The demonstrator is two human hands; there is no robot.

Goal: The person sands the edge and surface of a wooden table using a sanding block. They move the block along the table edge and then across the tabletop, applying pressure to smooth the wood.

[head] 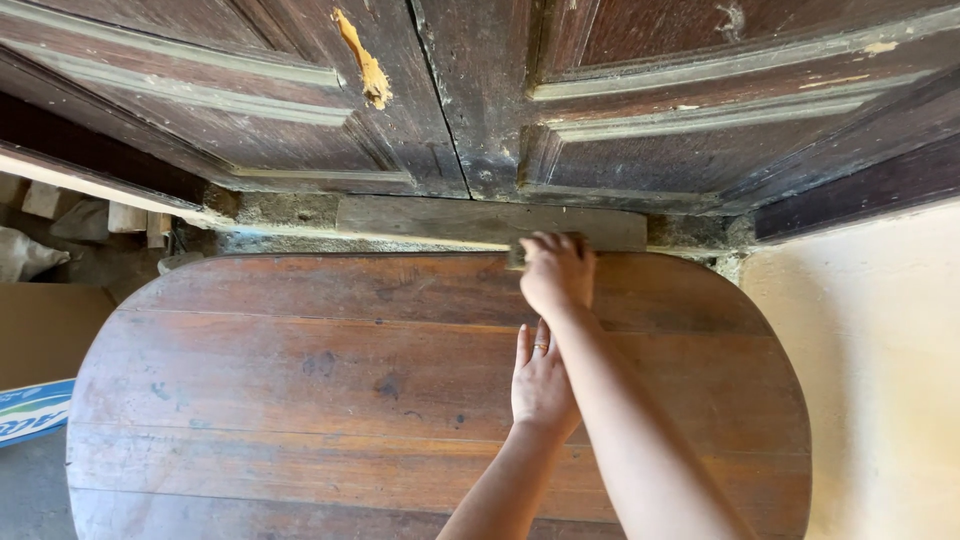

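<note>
Pressing flat on the wooden table (300,400), palm down, fingers released, is the left hand (541,385) | right hand (556,272) clenching a small block (516,258) at the far table edge, mostly hidden | weathered doors (450,90) standing beyond

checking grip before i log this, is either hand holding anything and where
The right hand is closed on a small dull pad at the tabletop's far edge; only its corner shows. The left hand lies flat, holding nothing.

Weathered dark double doors (440,90) behind — cardboard (45,325) at left, cream wall (880,380) at right.
</note>
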